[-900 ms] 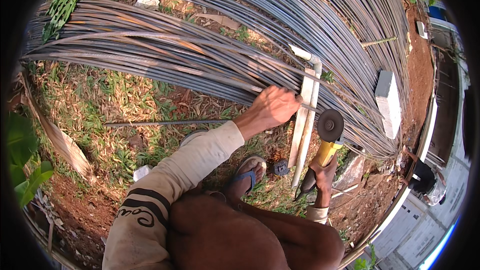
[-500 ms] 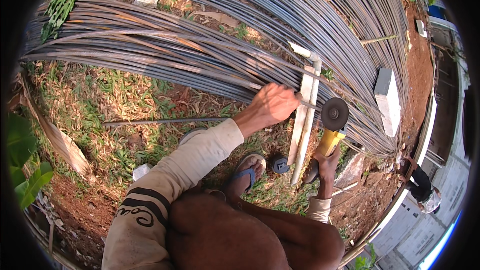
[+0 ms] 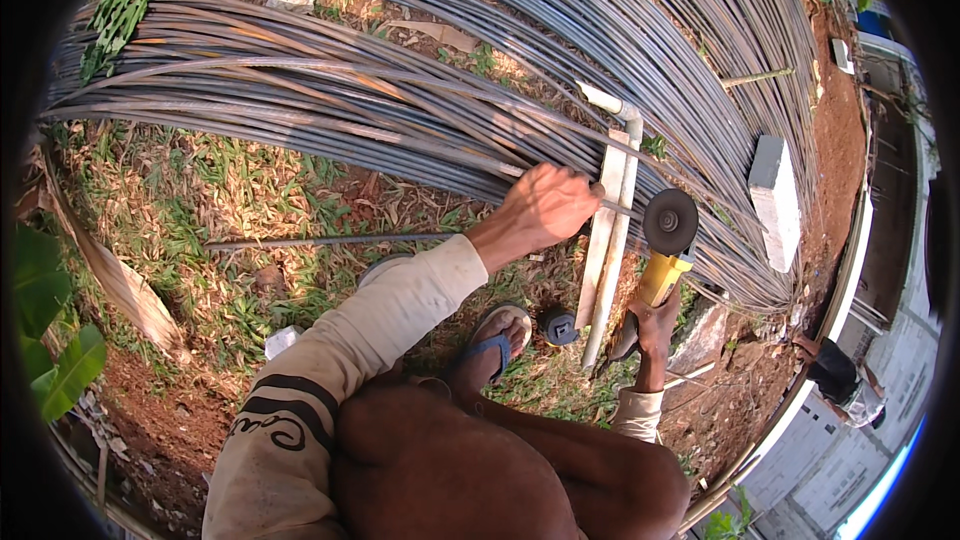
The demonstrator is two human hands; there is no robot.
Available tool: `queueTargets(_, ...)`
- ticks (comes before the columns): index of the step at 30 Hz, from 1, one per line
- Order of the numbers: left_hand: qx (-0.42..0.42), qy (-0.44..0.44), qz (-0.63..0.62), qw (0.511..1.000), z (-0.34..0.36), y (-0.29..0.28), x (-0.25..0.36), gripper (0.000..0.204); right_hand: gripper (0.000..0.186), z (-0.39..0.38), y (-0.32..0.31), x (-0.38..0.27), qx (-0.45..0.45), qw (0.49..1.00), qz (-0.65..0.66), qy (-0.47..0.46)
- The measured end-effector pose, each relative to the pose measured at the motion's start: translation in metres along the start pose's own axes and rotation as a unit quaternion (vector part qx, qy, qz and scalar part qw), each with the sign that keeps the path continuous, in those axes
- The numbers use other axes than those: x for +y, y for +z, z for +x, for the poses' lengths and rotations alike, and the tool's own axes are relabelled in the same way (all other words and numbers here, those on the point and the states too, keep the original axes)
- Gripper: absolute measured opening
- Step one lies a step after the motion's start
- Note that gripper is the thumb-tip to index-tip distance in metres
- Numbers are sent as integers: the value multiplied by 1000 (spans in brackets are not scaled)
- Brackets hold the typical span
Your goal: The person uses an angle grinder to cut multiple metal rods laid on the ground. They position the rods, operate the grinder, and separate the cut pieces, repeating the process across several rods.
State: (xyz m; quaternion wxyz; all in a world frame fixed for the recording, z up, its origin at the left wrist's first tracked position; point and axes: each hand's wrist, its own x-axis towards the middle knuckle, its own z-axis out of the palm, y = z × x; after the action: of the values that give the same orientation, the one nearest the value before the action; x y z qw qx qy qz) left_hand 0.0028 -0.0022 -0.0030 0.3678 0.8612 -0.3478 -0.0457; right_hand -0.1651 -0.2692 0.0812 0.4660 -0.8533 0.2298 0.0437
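Note:
My left hand [image 3: 553, 202] is closed around a steel reinforcing bar [image 3: 330, 240], which runs low over the grass from the left. Beyond my fist the bar's short end lies across a wooden strip [image 3: 596, 250] and a pale pipe [image 3: 619, 230], close to the cutting disc. In my right hand [image 3: 655, 322] is a yellow angle grinder [image 3: 660, 280], its dark round disc [image 3: 670, 221] facing up at the bar's tip. Whether disc and bar touch I cannot tell. A dark battery-like block [image 3: 559, 326] stands between my foot and the pipe.
Long bundles of steel bars [image 3: 400, 110] curve across the far side. A grey concrete block [image 3: 777, 200] rests on them at the right. My sandalled foot [image 3: 498, 340] is near the pipe. Cut leaves [image 3: 140, 5] lie far left; another person [image 3: 845, 385] is at the right edge.
The grinder has shifted very slightly away from me. My left hand keeps its grip on the bar in the same place. The person at the right edge has moved a little.

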Motion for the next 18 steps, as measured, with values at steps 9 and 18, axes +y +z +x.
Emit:
queueTargets(9,-19,4,13,1000,2,-4,0,27,57,-25,-1,-3,3,998,-14,62)
queueTargets(18,49,25,22,998,2,1,-2,23,56,-3,-1,0,13,997,-22,68)
